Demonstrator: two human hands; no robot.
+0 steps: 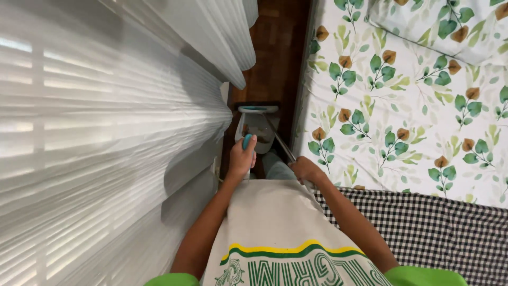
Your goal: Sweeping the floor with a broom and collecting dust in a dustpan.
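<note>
Left grip point(242, 159) on upright dustpan handle point(247, 141) | pan point(257, 124) at floor

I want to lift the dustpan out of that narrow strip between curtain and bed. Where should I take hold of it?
By the teal handle tip, from above: it stands upright toward the camera, and the left hand is closed around it that way. The dustpan sits on the wooden floor, hemmed in by curtain and bed, leaving the top free.
</note>
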